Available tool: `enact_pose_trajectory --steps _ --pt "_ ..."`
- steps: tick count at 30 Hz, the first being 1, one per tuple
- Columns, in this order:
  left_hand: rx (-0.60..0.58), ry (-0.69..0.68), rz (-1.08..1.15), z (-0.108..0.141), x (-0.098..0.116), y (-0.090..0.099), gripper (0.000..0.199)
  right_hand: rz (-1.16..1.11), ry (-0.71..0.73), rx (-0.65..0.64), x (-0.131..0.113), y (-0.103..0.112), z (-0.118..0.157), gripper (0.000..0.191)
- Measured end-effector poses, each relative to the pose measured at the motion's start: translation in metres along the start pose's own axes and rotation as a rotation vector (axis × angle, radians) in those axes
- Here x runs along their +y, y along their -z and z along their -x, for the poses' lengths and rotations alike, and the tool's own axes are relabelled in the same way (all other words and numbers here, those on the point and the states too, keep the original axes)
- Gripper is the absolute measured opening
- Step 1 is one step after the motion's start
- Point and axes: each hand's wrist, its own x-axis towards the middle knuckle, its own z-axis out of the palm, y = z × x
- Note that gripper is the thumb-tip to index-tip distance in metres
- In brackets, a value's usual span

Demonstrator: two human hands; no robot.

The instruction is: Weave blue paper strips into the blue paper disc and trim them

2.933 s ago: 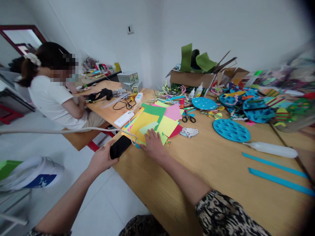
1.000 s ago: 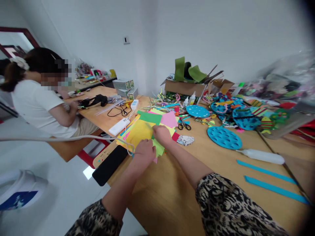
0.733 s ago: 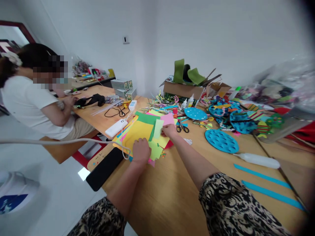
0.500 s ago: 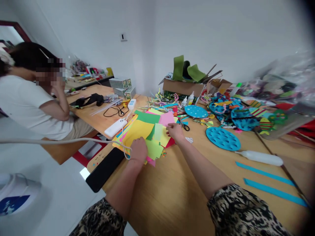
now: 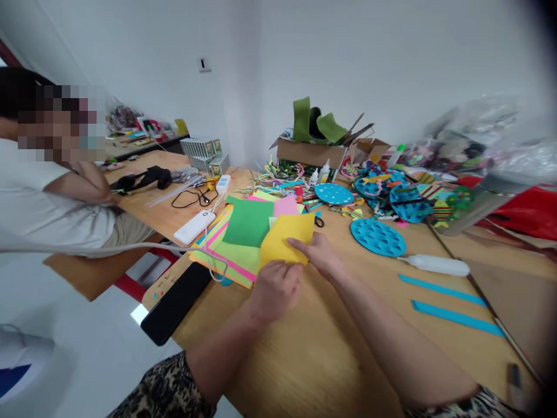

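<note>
Both hands hold a sheet of yellow paper just above the table. My right hand pinches its right edge with the thumb on top. At the lower edge, my left hand has its fingers closed on the same sheet. Behind and to the left lies a pile of coloured paper, with a green sheet on top and a pink sheet at the back. A white cable loops over the pile's front. Scissors are mostly hidden behind the yellow sheet.
A black phone lies at the left table edge, near a white power bank. To the right are a blue scalloped disc, a white glue bottle and blue strips. Another person sits at the left.
The yellow sheet has come off the pile and moved right, now held in both hands. The green sheet is more exposed. Both hands moved closer together, and the view shifted slightly right.
</note>
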Motion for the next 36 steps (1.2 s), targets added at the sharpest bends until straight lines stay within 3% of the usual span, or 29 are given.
enact_pose_trajectory --steps 3,5,10,12,15,20,22,26,31,33,36 --pt "-0.044 -0.033 0.176 0.001 0.007 0.002 0.036 0.027 -0.043 0.078 0.013 0.027 0.009 0.015" --pt "-0.031 0.022 0.267 0.002 0.003 0.005 0.041 -0.021 -0.133 0.051 0.02 0.046 0.019 0.015" --pt "-0.031 0.238 0.213 0.002 -0.015 0.0 0.035 -0.249 -0.406 -0.318 0.034 0.081 0.047 0.035" --pt "-0.075 0.278 0.181 0.003 -0.019 -0.006 0.039 -0.305 -0.445 -0.402 0.038 0.087 0.055 0.038" --pt "-0.121 0.345 0.271 0.004 -0.02 -0.012 0.046 -0.364 -0.447 -0.416 0.042 0.087 0.062 0.038" --pt "-0.152 0.712 0.841 0.004 -0.019 -0.02 0.061 -0.362 -0.418 -0.393 0.045 0.083 0.064 0.042" --pt "-0.128 0.812 0.926 0.003 -0.02 -0.022 0.068 -0.31 -0.426 -0.386 0.045 0.08 0.067 0.044" --pt "-0.183 0.837 0.706 0.003 -0.024 -0.022 0.068 -0.116 -0.398 -0.424 0.047 0.077 0.072 0.046" --pt "-0.436 0.593 0.366 0.007 -0.024 -0.019 0.07 0.503 -0.337 -0.531 0.051 0.082 0.07 0.044" --pt "-0.518 0.522 0.31 0.008 -0.021 -0.018 0.069 0.805 -0.258 -0.429 0.045 0.084 0.062 0.038" --pt "-0.541 0.467 0.237 0.008 -0.019 -0.018 0.061 1.153 -0.005 -0.089 0.027 0.079 0.039 0.031"
